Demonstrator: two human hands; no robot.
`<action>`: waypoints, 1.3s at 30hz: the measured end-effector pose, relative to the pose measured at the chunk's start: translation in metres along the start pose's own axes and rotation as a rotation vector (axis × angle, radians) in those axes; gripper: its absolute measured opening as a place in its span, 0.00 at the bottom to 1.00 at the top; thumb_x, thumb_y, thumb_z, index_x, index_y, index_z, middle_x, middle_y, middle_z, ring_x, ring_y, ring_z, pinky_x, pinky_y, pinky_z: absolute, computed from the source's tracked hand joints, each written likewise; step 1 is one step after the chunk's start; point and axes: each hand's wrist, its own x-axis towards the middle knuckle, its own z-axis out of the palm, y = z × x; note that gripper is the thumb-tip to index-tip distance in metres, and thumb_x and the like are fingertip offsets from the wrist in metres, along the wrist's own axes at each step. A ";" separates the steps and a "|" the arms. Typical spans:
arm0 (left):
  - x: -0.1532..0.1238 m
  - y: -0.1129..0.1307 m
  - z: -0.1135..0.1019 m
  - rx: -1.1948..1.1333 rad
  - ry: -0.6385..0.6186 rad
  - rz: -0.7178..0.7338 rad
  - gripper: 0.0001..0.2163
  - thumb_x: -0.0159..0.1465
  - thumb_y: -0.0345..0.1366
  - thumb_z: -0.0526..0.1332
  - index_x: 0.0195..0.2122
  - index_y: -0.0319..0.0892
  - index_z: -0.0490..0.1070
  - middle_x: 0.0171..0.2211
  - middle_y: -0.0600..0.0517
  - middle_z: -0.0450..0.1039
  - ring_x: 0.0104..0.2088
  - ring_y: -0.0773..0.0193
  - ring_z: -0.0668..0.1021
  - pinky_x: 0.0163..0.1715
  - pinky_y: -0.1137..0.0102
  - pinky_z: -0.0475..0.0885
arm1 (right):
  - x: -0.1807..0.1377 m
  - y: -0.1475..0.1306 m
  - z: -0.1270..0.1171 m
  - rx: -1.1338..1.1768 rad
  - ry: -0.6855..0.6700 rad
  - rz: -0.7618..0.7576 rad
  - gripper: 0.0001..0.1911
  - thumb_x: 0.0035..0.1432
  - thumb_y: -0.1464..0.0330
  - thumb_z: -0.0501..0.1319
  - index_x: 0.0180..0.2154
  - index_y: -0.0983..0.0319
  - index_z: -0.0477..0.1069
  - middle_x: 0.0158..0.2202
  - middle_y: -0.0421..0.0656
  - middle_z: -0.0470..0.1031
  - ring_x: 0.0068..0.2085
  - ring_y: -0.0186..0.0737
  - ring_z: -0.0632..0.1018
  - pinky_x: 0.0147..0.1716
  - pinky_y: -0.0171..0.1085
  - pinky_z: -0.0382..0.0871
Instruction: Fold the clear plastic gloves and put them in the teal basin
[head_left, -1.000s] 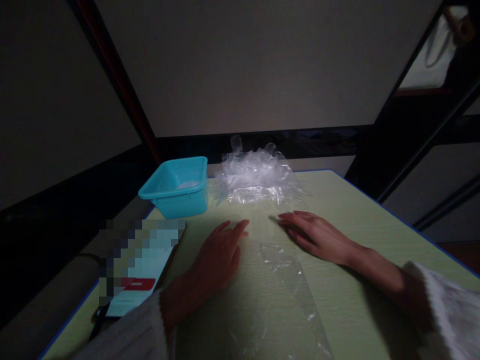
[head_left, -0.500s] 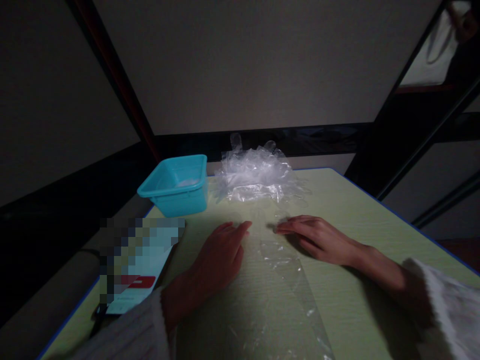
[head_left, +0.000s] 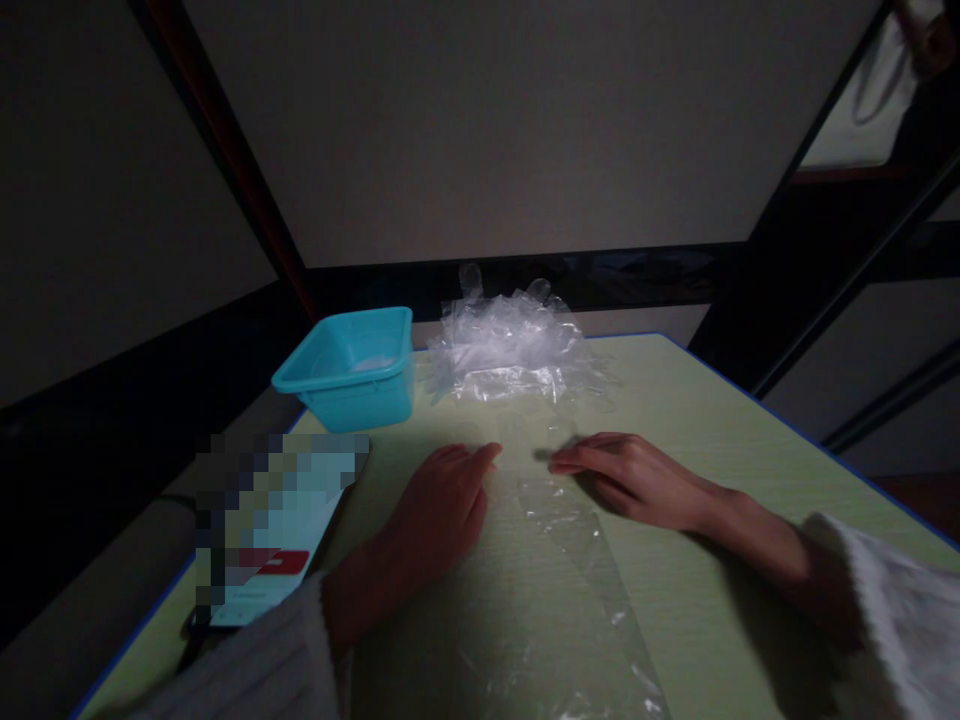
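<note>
A clear plastic disposable glove (head_left: 559, 590) lies flat on the table, its finger end pointing away from me and its long cuff running to the bottom of the view. My left hand (head_left: 442, 505) rests at the left of its finger end, index finger stretched out and thumb apart. On the other side, my right hand (head_left: 645, 480) lies low with its fingers outstretched and close together, tips at the glove's right edge. Neither hand visibly grips the thin film. Beyond them sits a crumpled heap of clear plastic gloves (head_left: 514, 345).
A turquoise plastic basket (head_left: 367, 400) with something whitish inside stands at the table's back left. A phone (head_left: 289, 530) with a lit, partly blurred screen lies beside my left forearm. The pale green table (head_left: 712, 430) has a blue edge and meets a wall panel behind.
Both hands stay almost where they were, beside the flat glove. The whole view has shifted very slightly; nothing is taken up or let go.
</note>
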 end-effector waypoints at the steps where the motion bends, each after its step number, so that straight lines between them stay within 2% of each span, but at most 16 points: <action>1: 0.000 0.000 0.000 0.005 0.001 -0.001 0.17 0.59 0.23 0.46 0.48 0.35 0.64 0.36 0.44 0.76 0.38 0.57 0.76 0.44 0.57 0.70 | 0.000 0.000 0.000 -0.015 0.005 0.001 0.18 0.57 0.77 0.46 0.47 0.66 0.66 0.40 0.48 0.76 0.39 0.40 0.77 0.38 0.41 0.71; 5: 0.001 0.001 -0.001 0.018 0.003 -0.004 0.17 0.58 0.23 0.47 0.47 0.33 0.65 0.35 0.43 0.76 0.38 0.56 0.76 0.43 0.58 0.70 | -0.001 0.000 0.001 -0.063 0.022 -0.016 0.18 0.57 0.76 0.46 0.48 0.67 0.65 0.39 0.49 0.76 0.37 0.41 0.77 0.37 0.41 0.71; 12: 0.000 0.000 -0.001 0.018 0.024 0.010 0.16 0.59 0.23 0.47 0.47 0.36 0.65 0.34 0.47 0.77 0.36 0.59 0.77 0.44 0.60 0.71 | 0.000 0.000 0.000 -0.033 0.010 0.000 0.18 0.57 0.76 0.46 0.46 0.66 0.67 0.38 0.48 0.77 0.37 0.40 0.77 0.37 0.40 0.71; 18: 0.001 -0.002 0.000 0.068 0.033 -0.042 0.16 0.58 0.23 0.49 0.47 0.37 0.65 0.36 0.47 0.77 0.36 0.60 0.78 0.45 0.61 0.70 | -0.001 0.003 0.001 -0.062 0.034 -0.026 0.18 0.57 0.76 0.46 0.47 0.67 0.66 0.39 0.49 0.77 0.37 0.40 0.77 0.37 0.40 0.71; 27: 0.002 -0.004 -0.001 0.148 -0.087 -0.076 0.17 0.57 0.23 0.50 0.48 0.34 0.64 0.34 0.46 0.78 0.35 0.58 0.78 0.44 0.59 0.71 | -0.002 0.005 0.002 -0.071 0.026 0.016 0.19 0.56 0.77 0.46 0.47 0.65 0.67 0.38 0.47 0.77 0.37 0.39 0.77 0.37 0.39 0.70; 34: 0.003 -0.004 -0.001 0.130 -0.111 -0.123 0.17 0.57 0.22 0.50 0.47 0.35 0.65 0.39 0.45 0.77 0.37 0.58 0.78 0.44 0.60 0.71 | -0.001 0.005 0.001 -0.065 0.008 0.052 0.21 0.56 0.77 0.46 0.49 0.65 0.66 0.38 0.47 0.77 0.36 0.39 0.77 0.36 0.38 0.70; 39: 0.003 -0.003 -0.002 0.106 -0.115 -0.157 0.17 0.56 0.23 0.50 0.46 0.36 0.66 0.40 0.46 0.77 0.40 0.57 0.78 0.44 0.62 0.72 | -0.001 0.004 0.000 -0.061 0.007 0.063 0.20 0.57 0.75 0.45 0.48 0.68 0.67 0.38 0.50 0.77 0.36 0.41 0.77 0.36 0.39 0.70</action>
